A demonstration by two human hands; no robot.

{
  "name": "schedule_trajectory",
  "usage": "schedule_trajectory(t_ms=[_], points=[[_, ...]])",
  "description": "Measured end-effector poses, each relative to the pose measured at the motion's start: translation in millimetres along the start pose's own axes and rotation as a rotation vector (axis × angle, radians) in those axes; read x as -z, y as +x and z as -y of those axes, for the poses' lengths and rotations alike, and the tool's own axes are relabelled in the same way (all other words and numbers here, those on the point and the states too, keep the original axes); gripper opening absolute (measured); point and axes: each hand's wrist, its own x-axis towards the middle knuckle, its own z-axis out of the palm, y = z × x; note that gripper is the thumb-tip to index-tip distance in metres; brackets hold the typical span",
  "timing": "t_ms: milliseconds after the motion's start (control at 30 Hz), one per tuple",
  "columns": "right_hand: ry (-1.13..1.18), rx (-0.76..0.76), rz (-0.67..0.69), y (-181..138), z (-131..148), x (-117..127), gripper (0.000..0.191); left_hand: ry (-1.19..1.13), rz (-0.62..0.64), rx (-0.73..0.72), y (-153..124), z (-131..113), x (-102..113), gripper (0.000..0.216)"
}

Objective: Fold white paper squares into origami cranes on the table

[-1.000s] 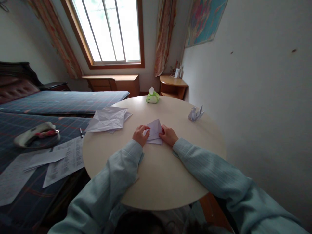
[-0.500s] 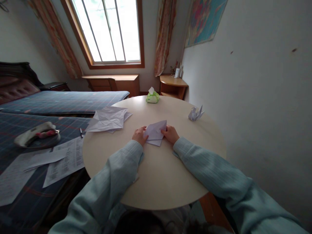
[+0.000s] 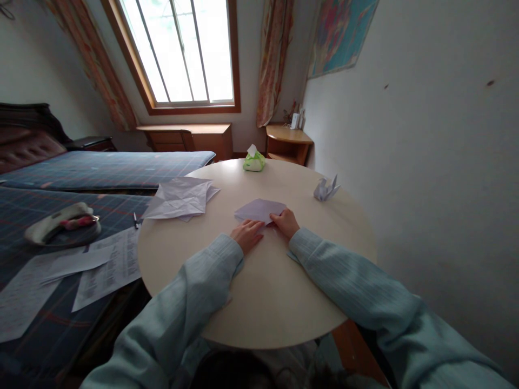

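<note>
A folded sheet of white paper [image 3: 259,208] lies on the round table [image 3: 259,302] in front of me, its long shape running left to right. My right hand [image 3: 286,222] pinches the paper's right end between thumb and fingers. Across the near edge of the paper rests my left hand [image 3: 248,234], palm down with its fingers stretched out and touching it. The fingers hide part of that near edge. To the right, farther back, stands a folded paper crane [image 3: 326,189].
Creased white sheets [image 3: 182,197] lie at the table's left edge. A green tissue pack [image 3: 254,160] is at the far edge. On the bed to the left are printed papers [image 3: 107,265], a pen [image 3: 135,220] and a white curved object with a red part [image 3: 62,224]. A wall borders the right.
The folded paper has turned and now lies lengthwise. My left hand has let go of its left edge and moved right and nearer, onto its near edge. My right hand still grips it.
</note>
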Motion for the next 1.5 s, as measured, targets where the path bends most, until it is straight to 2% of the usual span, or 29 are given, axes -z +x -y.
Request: schedule_trajectory(t_ms=[100,233,333,433,633,767,833,933,1133,1300,1400,1500], points=[[0.06,-0.025,0.018,0,-2,-4,0.018,0.018,0.008,0.031,-1,3,-1,0.035],[0.05,-0.097,-0.025,2,-4,-5,0.026,0.042,0.032,0.023,0,5,0,0.031],[0.071,-0.079,-0.085,7,-8,0,0.033,0.065,0.056,0.001,1,4,3,0.029],[0.2,-0.075,-0.117,14,-12,10,0.037,0.094,0.067,0.005,2,2,7,0.026],[0.662,0.016,0.099,18,-5,24,0.037,0.048,0.047,-0.009,2,0,7,0.024],[0.765,-0.026,0.211,15,1,25,0.046,-0.115,0.025,-0.078,2,1,4,0.022],[0.705,-0.061,0.231,15,-1,24,0.047,-0.202,0.026,-0.112,2,2,2,0.021],[0.492,-0.082,0.245,18,-8,21,0.04,-0.24,0.033,-0.094,2,1,0,0.018],[0.172,-0.022,0.289,24,-19,19,0.024,-0.124,-0.003,-0.024,-1,3,-6,0.023],[-0.002,-0.002,0.236,19,-14,18,0.019,-0.002,-0.009,0.099,-3,5,-8,0.036],[-0.08,0.022,0.162,13,-8,14,0.02,0.019,-0.006,0.128,-3,2,-3,0.033],[-0.13,-0.004,0.105,9,-4,11,0.021,0.045,-0.042,0.136,-2,-3,3,0.039]])
